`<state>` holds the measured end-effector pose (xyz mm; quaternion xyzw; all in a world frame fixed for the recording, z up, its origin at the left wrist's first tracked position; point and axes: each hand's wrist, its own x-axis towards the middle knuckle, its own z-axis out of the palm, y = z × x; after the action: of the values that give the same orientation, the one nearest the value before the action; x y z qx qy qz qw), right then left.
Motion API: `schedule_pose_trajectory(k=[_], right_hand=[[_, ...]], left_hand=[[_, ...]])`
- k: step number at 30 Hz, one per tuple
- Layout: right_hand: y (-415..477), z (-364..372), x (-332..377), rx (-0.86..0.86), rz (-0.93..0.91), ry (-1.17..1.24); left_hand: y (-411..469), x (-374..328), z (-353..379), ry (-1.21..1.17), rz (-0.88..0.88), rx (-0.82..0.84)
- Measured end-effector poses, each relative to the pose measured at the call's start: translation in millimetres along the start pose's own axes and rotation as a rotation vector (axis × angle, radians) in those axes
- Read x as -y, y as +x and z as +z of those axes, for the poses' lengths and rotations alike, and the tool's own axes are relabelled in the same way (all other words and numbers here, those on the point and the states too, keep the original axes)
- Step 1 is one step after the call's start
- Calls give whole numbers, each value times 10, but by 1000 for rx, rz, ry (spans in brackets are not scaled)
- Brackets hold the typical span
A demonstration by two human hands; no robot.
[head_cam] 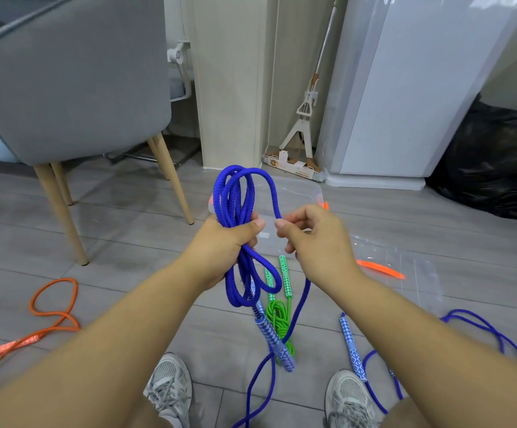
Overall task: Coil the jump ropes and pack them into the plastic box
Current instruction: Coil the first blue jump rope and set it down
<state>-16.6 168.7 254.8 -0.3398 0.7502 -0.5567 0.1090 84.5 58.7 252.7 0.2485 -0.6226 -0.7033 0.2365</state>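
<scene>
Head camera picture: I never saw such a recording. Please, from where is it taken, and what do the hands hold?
No machine here: a person wears a camera on the head, so it looks down at their own arms. The left hand grips a coil of blue jump rope; the right hand pinches its loose strand. One patterned handle hangs below. On the floor lie a green rope, an orange rope and more blue rope; behind the hands stands a clear plastic box, its lid beside it.
</scene>
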Motion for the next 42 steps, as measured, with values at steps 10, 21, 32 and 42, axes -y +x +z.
schedule_pose_trajectory(k=[10,21,32,42], right_hand=[[-40,63,42,123,-28,66],[-53,-189,-234,339,46,-26],[-137,-697,-859,526,163,-618],[-255,-146,-188,438,-56,-217]], left_hand=[[-18,-5,87,96,62,-73],[-29,-41,-49,-61,-16,-74],[13,-98,-372,-139,101,-213],[46,40,-175,106,87,-229]])
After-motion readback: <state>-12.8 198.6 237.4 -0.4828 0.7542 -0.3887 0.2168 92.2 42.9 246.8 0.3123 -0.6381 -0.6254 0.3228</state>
